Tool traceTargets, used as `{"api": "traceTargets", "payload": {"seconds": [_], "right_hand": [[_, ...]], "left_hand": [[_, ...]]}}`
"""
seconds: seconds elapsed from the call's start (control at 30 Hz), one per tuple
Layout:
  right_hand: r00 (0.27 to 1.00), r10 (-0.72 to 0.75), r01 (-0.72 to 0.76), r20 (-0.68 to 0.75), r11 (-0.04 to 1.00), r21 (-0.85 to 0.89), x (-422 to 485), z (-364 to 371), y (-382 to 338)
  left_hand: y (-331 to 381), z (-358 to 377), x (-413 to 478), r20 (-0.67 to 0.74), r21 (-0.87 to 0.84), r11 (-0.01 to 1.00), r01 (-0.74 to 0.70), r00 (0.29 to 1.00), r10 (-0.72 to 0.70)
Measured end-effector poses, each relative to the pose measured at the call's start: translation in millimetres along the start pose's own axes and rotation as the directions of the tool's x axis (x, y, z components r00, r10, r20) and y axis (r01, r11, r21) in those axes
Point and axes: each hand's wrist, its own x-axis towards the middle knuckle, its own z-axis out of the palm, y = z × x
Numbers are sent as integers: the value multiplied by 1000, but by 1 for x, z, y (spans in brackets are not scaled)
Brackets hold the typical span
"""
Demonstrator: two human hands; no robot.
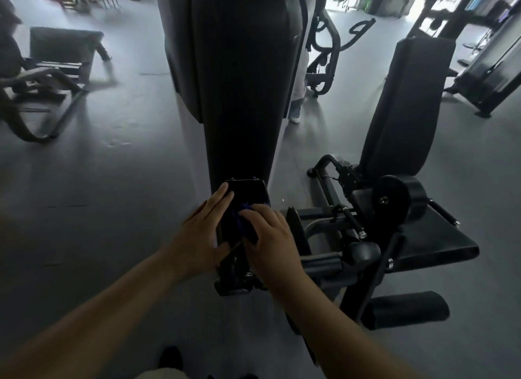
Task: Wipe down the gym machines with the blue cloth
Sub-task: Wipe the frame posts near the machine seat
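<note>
Cloth (244,219) is dark blue and bunched, gripped by the right hand (272,239) on the machine base (248,189). Left hand (200,233) lies flat, fingers straight, at its left edge beside open floor (121,223).

This is a gym, a large training hall. The grey floor (112,181) is wide, and exercise machines stand on it, well apart from each other. In the middle, near me, rises a tall black machine (239,96). Just to its right is a leg machine with an upright padded back rest (408,102), a flat black seat (439,237) and a foam roller (408,308). At the far left stands a low bench machine (62,57) on a curved steel frame. At the far right I see a black cable station (490,74), and between them a bent tube frame (327,48).
</note>
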Motion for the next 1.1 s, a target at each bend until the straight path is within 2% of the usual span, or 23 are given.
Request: {"api": "traceTargets", "payload": {"seconds": [0.1, 0.23, 0.37, 0.53, 0.6, 0.7, 0.93, 1.0, 1.1], "right_hand": [[1000, -22, 21, 6, 999, 38, 17, 10, -12], [993, -93, 91, 66, 995, 34, -7, 23, -11], [981, -170, 174, 94, 984, -42, -9, 18, -5], [992, -105, 111, 64, 989, -96, 23, 28, -15], [985, -146, 156, 88, 981, -117, 11, 33, -15], [973, -198, 218, 121, 958, -188, -10, 32, -17], [989, -144, 140, 20, 909, -393, 11, 38, -40], [982, -176, 186, 65, 876, -444, -4, 40, -39], [930, -284, 367, 233, 742, -560, -20, 38, -42]], "left_hand": [[-18, -14, 1, 24, 1, 1000, -30, 999, 30], [-45, -24, -2, 49, 84, 996, -24, 999, 20], [-57, -30, -2, 88, 230, 965, -123, 991, 105], [-73, -27, 16, 168, 284, 917, -279, 956, 239], [-81, -28, 20, 215, 283, 902, -325, 938, 271], [-88, -36, 26, 293, 331, 851, -407, 902, 317], [-107, -61, 57, 389, 296, 732, -614, 777, 495], [-111, -67, 64, 422, 313, 672, -671, 732, 535], [-119, -70, 76, 438, 293, 600, -744, 662, 608]]}}
